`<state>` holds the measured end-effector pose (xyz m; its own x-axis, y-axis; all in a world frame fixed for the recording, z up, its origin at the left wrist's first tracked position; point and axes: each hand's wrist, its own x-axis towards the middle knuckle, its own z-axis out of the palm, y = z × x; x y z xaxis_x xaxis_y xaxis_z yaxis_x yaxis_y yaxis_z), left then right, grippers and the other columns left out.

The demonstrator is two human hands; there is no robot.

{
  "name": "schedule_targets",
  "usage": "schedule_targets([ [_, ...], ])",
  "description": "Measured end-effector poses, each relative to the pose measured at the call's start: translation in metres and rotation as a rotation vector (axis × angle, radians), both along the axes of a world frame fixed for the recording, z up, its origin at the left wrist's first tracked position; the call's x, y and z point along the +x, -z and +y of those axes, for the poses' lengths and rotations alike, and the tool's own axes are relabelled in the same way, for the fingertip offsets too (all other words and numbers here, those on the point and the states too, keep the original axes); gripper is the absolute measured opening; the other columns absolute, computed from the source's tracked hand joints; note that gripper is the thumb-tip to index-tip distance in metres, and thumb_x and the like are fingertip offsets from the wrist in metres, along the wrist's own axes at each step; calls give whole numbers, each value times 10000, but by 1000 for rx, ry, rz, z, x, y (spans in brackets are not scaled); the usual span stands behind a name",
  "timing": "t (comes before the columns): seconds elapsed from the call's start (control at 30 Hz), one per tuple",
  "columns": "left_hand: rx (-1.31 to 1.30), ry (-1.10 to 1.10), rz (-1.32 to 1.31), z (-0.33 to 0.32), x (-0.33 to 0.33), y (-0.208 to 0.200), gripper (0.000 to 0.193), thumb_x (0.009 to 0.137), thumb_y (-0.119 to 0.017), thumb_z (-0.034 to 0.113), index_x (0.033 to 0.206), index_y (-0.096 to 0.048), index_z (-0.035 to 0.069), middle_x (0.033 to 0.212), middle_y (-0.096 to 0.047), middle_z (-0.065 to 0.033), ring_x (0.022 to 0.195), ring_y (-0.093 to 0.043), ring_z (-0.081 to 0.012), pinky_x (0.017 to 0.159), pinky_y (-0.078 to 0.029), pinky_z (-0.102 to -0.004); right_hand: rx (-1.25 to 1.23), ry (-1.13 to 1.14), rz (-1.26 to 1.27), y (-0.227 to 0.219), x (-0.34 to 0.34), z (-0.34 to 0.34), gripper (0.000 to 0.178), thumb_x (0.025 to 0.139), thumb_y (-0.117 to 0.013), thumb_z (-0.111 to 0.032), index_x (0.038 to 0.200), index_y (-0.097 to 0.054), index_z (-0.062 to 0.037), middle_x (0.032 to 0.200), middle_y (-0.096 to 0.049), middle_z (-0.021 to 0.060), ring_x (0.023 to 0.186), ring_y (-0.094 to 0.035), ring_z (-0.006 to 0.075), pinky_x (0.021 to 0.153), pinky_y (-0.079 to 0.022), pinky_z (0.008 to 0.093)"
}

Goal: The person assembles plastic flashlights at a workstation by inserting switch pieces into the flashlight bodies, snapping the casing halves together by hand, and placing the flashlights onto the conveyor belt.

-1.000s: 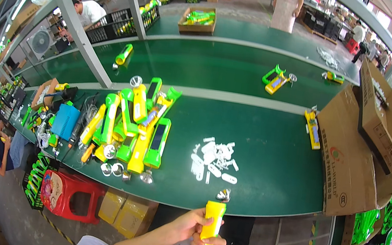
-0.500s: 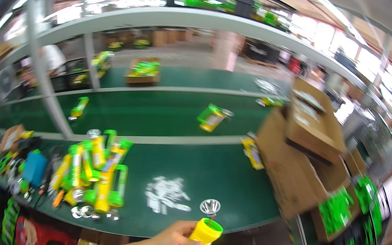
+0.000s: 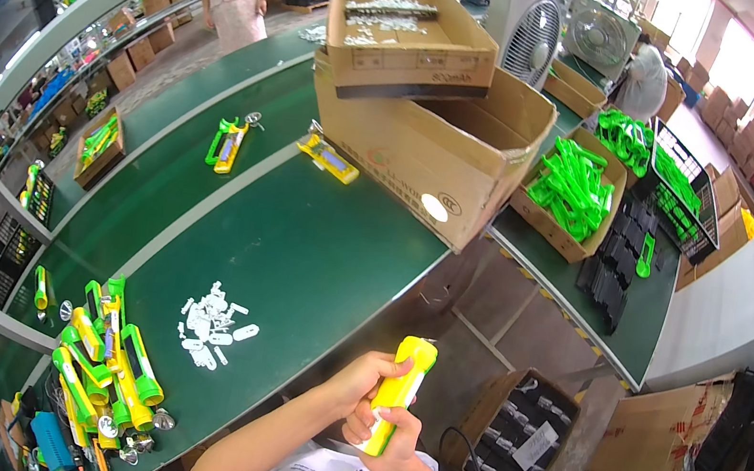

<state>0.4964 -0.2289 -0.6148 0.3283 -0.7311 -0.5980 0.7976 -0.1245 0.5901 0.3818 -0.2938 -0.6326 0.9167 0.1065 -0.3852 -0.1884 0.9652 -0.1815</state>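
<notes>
Close to my body, beyond the table's near edge, I hold a yellow flashlight body [image 3: 407, 375] with a bit of green at its lower end. It is tilted, its wider end pointing up and away. My left hand [image 3: 364, 383] wraps round its left side, thumb across the upper part. Lower down, my right hand [image 3: 394, 442] is closed on the same body, its fingers near those of my left. The silver reflector cannot be made out at the wide end. On the green table to the left lies a pile of small white plastic pieces [image 3: 213, 320].
Yellow and green flashlights [image 3: 124, 374] are heaped at the left. A large cardboard box [image 3: 408, 153] carries an open carton [image 3: 410, 67] at the table's far end. Green handles fill a box [image 3: 568, 195] at right; a carton of dark parts [image 3: 518, 429] stands below.
My view has swung to the right, bringing the side table and floor cartons into sight. The flashlight is turned in my hands, and its dangling reflector, visible before, no longer shows.
</notes>
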Motion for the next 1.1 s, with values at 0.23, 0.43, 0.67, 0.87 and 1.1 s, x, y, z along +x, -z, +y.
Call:
schedule_targets([
  [0.23, -54, -37, -76, -10, -8, -11, 357, 947, -595, 346, 1074, -579, 13, 866, -666, -146, 705, -656, -198, 637, -542, -311, 75, -32, -109, 7, -7, -10, 336, 723, -563, -230, 1018, -497, -82, 650, -469, 42, 533, -439, 174, 541, -382, 331],
  [0.43, -57, -76, -98, -7, -5, -21, 392, 938, -600, 340, 1130, -573, -1, 957, -687, -166, 777, -679, -190, 710, -559, -324, 36, -66, -142, 11, -4, -8, 247, 712, -577, -258, 812, -511, -41, 632, -473, 55, 538, -453, 185, 552, -376, 327],
  [0.67, -137, -54, -55, 0, -1, -15, 457, 970, -553, 412, 1177, -556, 5, 1033, -684, -144, 870, -672, -165, 747, -558, -291, -56, -77, -45, -2, 1, -7, 266, 703, -584, -295, 696, -495, -45, 573, -442, 59, 533, -449, 194, 557, -374, 323],
  [0.87, -217, 24, -221, 6, -2, -10, 514, 961, -542, 457, 1209, -536, 6, 1067, -672, -145, 885, -665, -158, 758, -559, -284, -61, -139, -143, 5, 0, -6, 284, 708, -577, -311, 699, -494, -39, 576, -443, 64, 534, -446, 195, 553, -383, 326],
  [1.1, -102, 0, -305, 8, -6, -8, 521, 969, -500, 496, 1153, -548, 11, 963, -673, -124, 821, -665, -156, 729, -556, -280, -50, -125, -126, 2, 2, -4, 249, 731, -560, -288, 719, -498, -48, 585, -442, 44, 531, -452, 185, 549, -388, 324],
])
